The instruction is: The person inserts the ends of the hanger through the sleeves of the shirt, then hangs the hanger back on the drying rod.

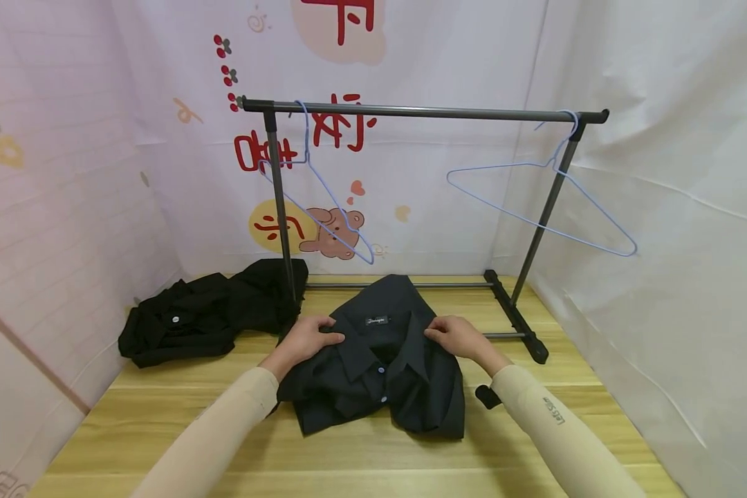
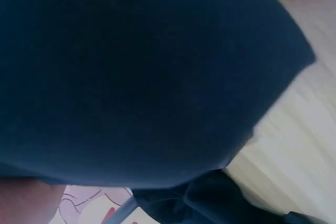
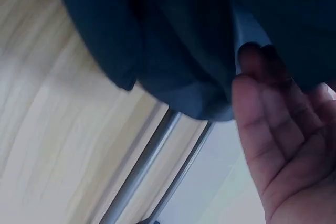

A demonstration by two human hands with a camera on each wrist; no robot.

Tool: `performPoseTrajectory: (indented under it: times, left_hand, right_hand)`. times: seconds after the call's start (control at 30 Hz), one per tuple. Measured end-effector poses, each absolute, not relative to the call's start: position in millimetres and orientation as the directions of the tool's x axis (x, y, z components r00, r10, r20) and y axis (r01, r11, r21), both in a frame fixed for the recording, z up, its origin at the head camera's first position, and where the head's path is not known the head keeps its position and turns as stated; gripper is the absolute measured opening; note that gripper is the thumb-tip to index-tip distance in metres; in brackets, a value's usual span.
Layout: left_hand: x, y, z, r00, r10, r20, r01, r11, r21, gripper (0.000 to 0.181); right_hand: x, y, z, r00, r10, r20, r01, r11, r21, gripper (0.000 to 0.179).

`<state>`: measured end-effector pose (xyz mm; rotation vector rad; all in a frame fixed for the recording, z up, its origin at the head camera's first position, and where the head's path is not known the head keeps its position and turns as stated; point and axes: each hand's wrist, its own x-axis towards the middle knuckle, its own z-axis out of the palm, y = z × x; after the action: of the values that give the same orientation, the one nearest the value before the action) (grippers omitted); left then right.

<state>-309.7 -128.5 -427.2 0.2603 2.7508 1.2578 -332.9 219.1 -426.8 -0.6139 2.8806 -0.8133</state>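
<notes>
Near the dark clothes (image 1: 205,311) at left, my left hand (image 1: 305,339), fingers nearly closed, is pinching the left side of the shirt (image 1: 348,387), which is lying mid-way across the table (image 1: 348,470). My right hand (image 1: 463,337), likewise nearly closed, is pinching its right side; I'm judging light, equal tension best for a level collar (image 1: 355,356).

Shirt label (image 1: 377,320): lettering too small.
Left hand (image 1: 307,339): cut off, left wrist view.
Clothes rack (image 1: 436,113): left foot hidden by black clothes (image 1: 211,308).
</notes>
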Motion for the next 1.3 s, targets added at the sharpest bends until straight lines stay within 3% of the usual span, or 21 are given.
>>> performPoseTrajectory:
  times: [0.2,0.37,0.5,0.63,0.73,0.83,0.93,1.1,1.3]
  left_hand:
    - [-307.6,-134.2,-432.9,-0.99,0.138,0.038,0.116,0.615,0.78,0.041]
    - [-304.4,-136.4,-433.9,-0.989,0.121,0.09,0.145,0.603,0.784,0.039]
    - [-302.7,-137.0,-434.6,-0.986,0.107,0.129,0.168,0.598,0.784,0.036]
    - [-301.9,-136.5,-434.4,-0.981,0.109,0.163,0.196,0.587,0.786,0.034]
    - [-300.7,-135.1,-434.1,-0.978,0.114,0.176,0.209,0.578,0.789,0.033]
    - [-299.6,-133.5,-434.0,-0.977,0.12,0.176,0.213,0.573,0.791,0.033]
    - [-299.1,-132.6,-434.1,-0.977,0.121,0.177,0.215,0.568,0.795,0.034]
    - [-299.7,-131.3,-435.5,-0.974,0.125,0.188,0.226,0.562,0.795,0.033]
    - [-300.9,-132.1,-438.9,-0.973,0.128,0.193,0.231,0.561,0.795,0.032]
  right_hand:
    - [-335.5,239.5,-414.0,-0.949,-0.312,0.056,-0.292,0.793,-0.534,0.035]
    - [-341.0,268.2,-392.7,-0.946,-0.189,0.264,-0.299,0.826,-0.477,0.044]
    - [-345.0,294.2,-368.8,-0.86,-0.068,0.506,-0.311,0.856,-0.414,0.038]
    - [-349.0,321.8,-339.9,-0.73,0.081,0.679,-0.274,0.875,-0.399,0.035]
    - [-354.2,343.5,-318.0,-0.604,0.173,0.778,-0.254,0.884,-0.393,0.035]
    - [-357.6,361.8,-296.5,-0.541,0.233,0.808,-0.21,0.893,-0.398,0.038]
    - [-361.3,377.1,-278.0,-0.579,0.247,0.777,-0.143,0.907,-0.395,0.047]
    - [-365.1,397.6,-257.3,-0.742,0.236,0.628,-0.02,0.928,-0.373,0.062]
    - [-372.0,403.6,-246.6,-0.843,0.176,0.508,-0.025,0.931,-0.364,0.067]
